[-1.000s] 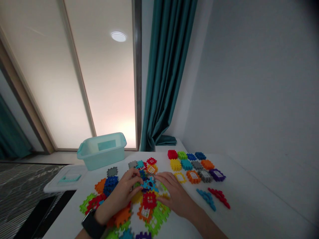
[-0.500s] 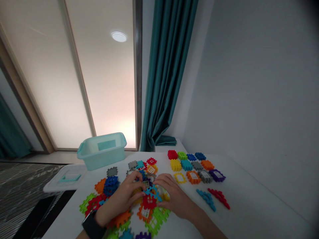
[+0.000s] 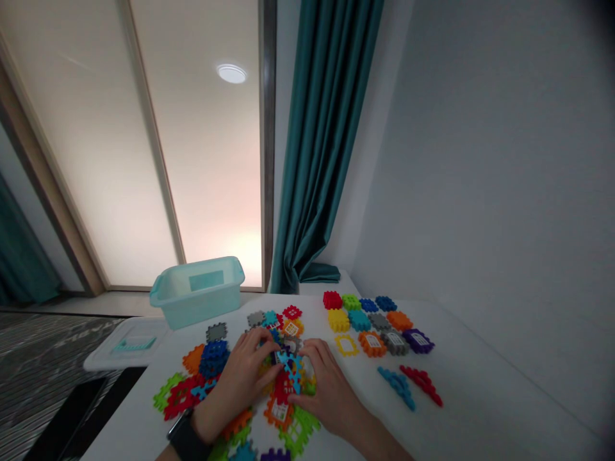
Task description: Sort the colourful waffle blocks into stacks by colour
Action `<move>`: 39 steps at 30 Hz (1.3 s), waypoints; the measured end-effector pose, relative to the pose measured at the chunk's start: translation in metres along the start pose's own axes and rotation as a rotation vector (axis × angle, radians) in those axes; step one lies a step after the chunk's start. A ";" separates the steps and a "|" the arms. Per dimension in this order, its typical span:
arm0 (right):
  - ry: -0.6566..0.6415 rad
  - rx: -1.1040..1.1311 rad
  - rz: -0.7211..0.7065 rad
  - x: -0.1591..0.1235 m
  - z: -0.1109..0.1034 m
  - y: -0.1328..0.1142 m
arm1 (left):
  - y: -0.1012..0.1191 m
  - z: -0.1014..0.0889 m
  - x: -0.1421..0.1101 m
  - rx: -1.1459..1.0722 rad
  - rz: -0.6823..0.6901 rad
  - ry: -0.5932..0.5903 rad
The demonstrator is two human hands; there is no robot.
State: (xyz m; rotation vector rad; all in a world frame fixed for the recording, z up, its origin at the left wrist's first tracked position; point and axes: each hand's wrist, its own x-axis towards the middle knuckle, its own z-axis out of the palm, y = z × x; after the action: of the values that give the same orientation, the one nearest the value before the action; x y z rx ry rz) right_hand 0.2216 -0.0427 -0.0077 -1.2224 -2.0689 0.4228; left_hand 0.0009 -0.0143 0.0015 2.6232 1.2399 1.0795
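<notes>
My left hand (image 3: 247,368), with a black smartwatch (image 3: 186,435) on its wrist, reaches into a pile of notched plastic building tiles. Its thumb and fingers are curled around a spot where what they hold is partly hidden. Opposite it, my right hand (image 3: 329,384) has its thumb and fingers bent around a light blue notched tile (image 3: 294,371), which stands tilted between both hands. Just below that lies a red window tile (image 3: 283,387), partly covered. Closer to me are an orange window tile (image 3: 278,411) and a green tile (image 3: 298,430).
Sorted stacks of tiles, such as yellow (image 3: 339,319) and purple (image 3: 418,340), stand at the right, with blue (image 3: 398,387) and red (image 3: 421,384) strips before them. Blue tiles (image 3: 214,358) are piled at the left. A teal bin (image 3: 199,307) and its lid (image 3: 127,346) lie behind.
My right hand has shifted left, bringing its thumb over the red tile's right side. The light blue tile has turned more upright. My left hand has barely moved.
</notes>
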 end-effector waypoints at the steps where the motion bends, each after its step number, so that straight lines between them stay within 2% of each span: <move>1: 0.010 -0.007 -0.002 0.000 0.000 -0.001 | 0.000 0.001 0.000 0.002 -0.006 0.009; 12: 0.034 -0.106 -0.150 -0.004 -0.008 0.001 | -0.003 0.006 0.002 -0.029 -0.052 0.083; 19: 0.046 -0.157 -0.157 -0.010 -0.007 0.001 | 0.001 0.010 0.004 -0.124 -0.089 0.101; 25: 0.050 -0.141 -0.150 -0.030 -0.014 0.012 | 0.008 0.013 0.005 -0.154 -0.061 -0.011; 33: -0.007 -0.047 -0.110 -0.052 -0.038 0.016 | 0.015 0.014 0.016 -0.178 0.133 -0.210; 39: 0.011 -0.033 -0.063 -0.062 -0.048 0.025 | 0.034 0.008 0.034 -0.218 0.204 -0.275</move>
State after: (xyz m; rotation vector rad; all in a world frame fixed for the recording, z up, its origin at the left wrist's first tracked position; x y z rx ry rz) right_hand 0.2906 -0.0869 -0.0127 -1.1731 -2.1066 0.3538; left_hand 0.0430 -0.0118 0.0252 2.6547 0.7699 0.7866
